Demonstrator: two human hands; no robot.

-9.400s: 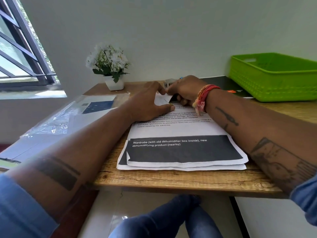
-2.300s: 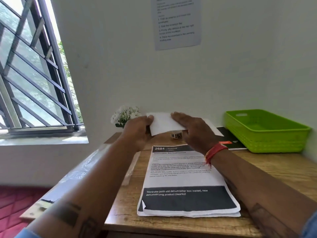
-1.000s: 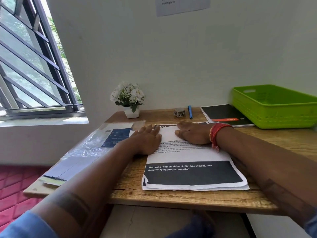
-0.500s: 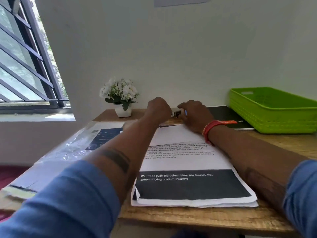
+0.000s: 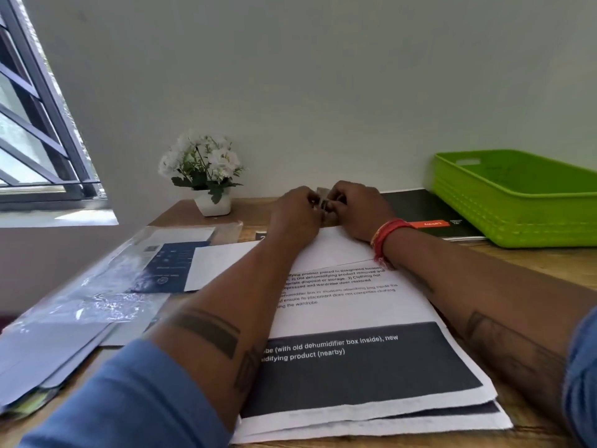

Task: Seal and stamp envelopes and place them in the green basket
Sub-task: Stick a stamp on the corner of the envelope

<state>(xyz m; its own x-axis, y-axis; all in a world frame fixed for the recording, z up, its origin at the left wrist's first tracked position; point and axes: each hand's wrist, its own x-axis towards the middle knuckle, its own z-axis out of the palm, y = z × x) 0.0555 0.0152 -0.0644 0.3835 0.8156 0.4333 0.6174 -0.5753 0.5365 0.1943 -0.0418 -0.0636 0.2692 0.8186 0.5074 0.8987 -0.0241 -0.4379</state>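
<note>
A white envelope (image 5: 342, 250) lies flat on a stack of printed sheets (image 5: 361, 376) in the middle of the wooden desk. Just beyond it, my left hand (image 5: 297, 211) and my right hand (image 5: 355, 208) meet at the far side of the desk. Both pinch a small dark stamp roll (image 5: 323, 203) between their fingertips, and the fingers hide most of it. The green basket (image 5: 504, 205) stands at the right against the wall, and I see nothing in the part of it that shows.
A small white pot of white flowers (image 5: 211, 176) stands at the back left. A black notebook (image 5: 420, 210) lies between my right hand and the basket. A clear plastic packet of envelopes (image 5: 122, 286) covers the desk's left side. A window is at far left.
The envelope went from held up in both hands to flat on the sheets. Both hands then reached past it to the small roll and now pinch it between them.
</note>
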